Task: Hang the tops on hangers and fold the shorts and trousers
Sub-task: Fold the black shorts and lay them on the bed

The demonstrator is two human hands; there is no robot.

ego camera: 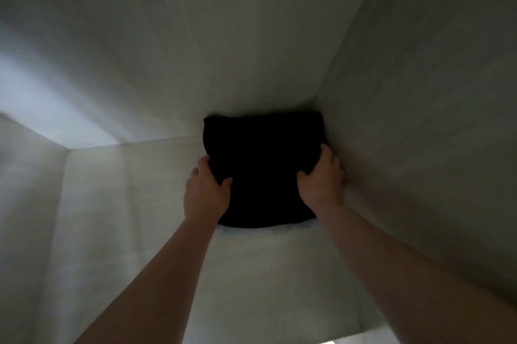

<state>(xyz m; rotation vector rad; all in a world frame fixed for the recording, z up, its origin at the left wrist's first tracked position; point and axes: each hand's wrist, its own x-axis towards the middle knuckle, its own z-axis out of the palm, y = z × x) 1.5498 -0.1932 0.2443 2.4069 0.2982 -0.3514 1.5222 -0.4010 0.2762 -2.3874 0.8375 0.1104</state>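
Folded black garment (pixel 263 170) lies flat on a white shelf (pixel 126 203), pushed into the shelf's back right corner, w/ its far edge at the shelf's back wall (pixel 195 64) & its right edge against the shelf's side wall (pixel 419 120). Left hand (pixel 205 190) grips the garment's left edge, thumb on top, fingers curled round the side. Right hand (pixel 321 178) grips the right edge the same way, squeezed btwn garment & side wall. A pale strip (pixel 279 227) shows under the garment's near edge, toward the shelf's front; can't tell what it is. Light is dim, brighter at the shelf's back left.
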